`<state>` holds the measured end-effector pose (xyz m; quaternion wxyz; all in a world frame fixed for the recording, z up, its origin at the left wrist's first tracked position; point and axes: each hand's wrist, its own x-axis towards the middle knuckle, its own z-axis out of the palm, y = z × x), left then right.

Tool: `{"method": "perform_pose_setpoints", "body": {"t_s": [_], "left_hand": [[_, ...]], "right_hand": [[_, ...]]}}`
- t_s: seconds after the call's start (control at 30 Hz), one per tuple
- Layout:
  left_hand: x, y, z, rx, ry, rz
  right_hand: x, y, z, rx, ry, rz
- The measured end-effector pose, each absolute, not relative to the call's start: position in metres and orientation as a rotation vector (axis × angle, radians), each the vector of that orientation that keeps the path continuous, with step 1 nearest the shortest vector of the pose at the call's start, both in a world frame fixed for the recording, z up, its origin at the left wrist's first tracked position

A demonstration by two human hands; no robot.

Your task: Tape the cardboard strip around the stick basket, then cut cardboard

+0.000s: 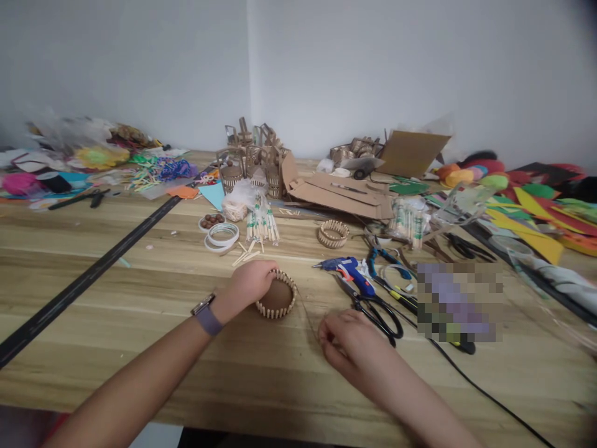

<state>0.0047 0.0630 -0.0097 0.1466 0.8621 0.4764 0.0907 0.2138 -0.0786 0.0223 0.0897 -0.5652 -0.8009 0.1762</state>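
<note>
Smooth wood-grained tabletop (261,373), ribbed wooden-stick basket (275,312), smooth plastic glue gun (353,271), matt cardboard (321,193), smooth matt wall (373,68)

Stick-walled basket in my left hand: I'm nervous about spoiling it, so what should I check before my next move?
1. Left hand on the basket: ok, it holds the rim.
2. Thin strand at the right hand: ok, it runs from the basket's side to that hand.
3. Glue gun apart from the basket: ok, lying beyond it to the right.
4. Glue gun hot: cannot tell.
5. Scissors well away from the right hand: not ok, they lie close by.
</note>
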Motion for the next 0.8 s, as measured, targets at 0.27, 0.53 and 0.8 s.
{"method": "perform_pose_setpoints", "body": {"t_s": [0.27,0.53,0.8], "left_hand": [[0.009,0.058,-0.009,2.456,1.495,0.257],[0.012,0.053,-0.009,2.446,1.605,0.272],[0.001,0.037,-0.003,2.444,1.574,0.200]], "right_hand": [[0.184,-0.074,0.012,-1.675,-2.395,0.560],[0.171,-0.059,0.004,-1.708,-2.363,0.497],[0.184,-0.053,0.001,-1.691,-2.325,0.418]]}}
